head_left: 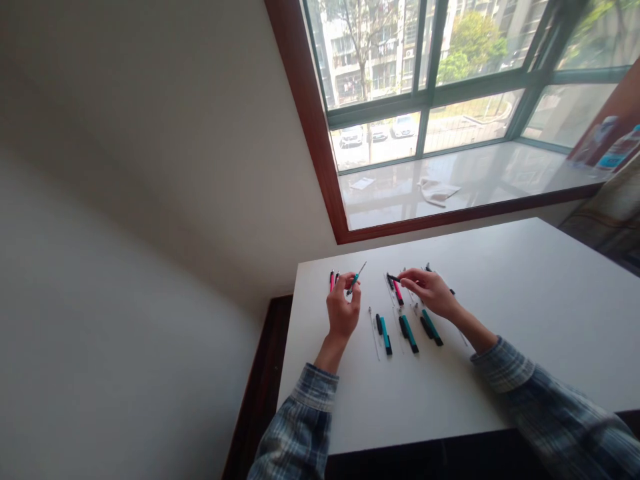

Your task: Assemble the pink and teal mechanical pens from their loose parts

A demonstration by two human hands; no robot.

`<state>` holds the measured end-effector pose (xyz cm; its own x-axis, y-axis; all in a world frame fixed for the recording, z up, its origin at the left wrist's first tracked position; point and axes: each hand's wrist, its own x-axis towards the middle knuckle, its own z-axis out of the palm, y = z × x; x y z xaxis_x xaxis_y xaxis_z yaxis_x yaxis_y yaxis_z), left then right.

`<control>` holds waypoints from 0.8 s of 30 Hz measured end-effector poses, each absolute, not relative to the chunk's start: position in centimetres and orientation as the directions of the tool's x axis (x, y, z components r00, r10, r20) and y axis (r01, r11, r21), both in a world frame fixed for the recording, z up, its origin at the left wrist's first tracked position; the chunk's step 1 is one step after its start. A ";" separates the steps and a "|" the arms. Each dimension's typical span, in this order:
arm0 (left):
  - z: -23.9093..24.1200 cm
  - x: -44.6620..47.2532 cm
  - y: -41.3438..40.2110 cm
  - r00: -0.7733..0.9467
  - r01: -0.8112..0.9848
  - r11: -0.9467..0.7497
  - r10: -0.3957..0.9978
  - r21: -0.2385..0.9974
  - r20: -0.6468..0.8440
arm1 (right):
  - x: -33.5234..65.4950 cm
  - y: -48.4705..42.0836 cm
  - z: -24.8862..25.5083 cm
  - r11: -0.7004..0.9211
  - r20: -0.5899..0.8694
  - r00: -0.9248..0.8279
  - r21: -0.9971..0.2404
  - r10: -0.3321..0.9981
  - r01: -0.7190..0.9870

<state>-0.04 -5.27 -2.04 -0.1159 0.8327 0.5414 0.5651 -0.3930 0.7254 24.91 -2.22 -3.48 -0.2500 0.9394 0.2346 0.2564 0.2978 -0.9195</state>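
Note:
My left hand [343, 308] is closed around a teal pen barrel [355, 280], and a thin refill pokes out of its upper end. My right hand [430, 291] pinches a small black pen part [394, 278] above the table. Just below that part lies a pink pen barrel [398, 292]. Nearer me is a row of disassembled pens: a teal barrel [385, 332], another teal barrel [409, 332] and a third one [432, 327], with black pieces and slim refills [374, 337] alongside. Pink pens [332, 281] stand out behind my left hand, partly covered by it.
The white table [450, 393] sits against a wall [175, 233] on the left. Behind it is a window sill [390, 200] with a crumpled cloth [437, 191] and a paper [362, 183]. Plastic bottles [620, 148] stand at the far right. More pen parts lie partly behind my right hand.

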 end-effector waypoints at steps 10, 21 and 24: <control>-2.3 1.3 -5.7 0.068 0.575 -0.456 0.854 0.679 0.516 | 26.3 -1.8 -3.4 0.062 0.087 -0.099 -0.972 0.991 -0.225; -2.6 1.2 -5.7 0.119 0.576 -0.456 0.868 0.679 0.482 | 26.3 -2.1 -2.6 -0.012 0.011 -0.047 -0.879 0.999 -0.477; -2.5 1.3 -5.7 0.116 0.567 -0.451 0.872 0.689 0.475 | 26.1 -2.1 -2.5 0.008 0.007 0.003 -0.879 1.000 -0.477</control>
<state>1.30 -5.72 -2.45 0.1160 0.8722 0.4753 0.5670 -0.4510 0.6893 26.07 -2.06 -2.48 0.0034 1.0000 0.0071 -0.4770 0.0079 -0.8789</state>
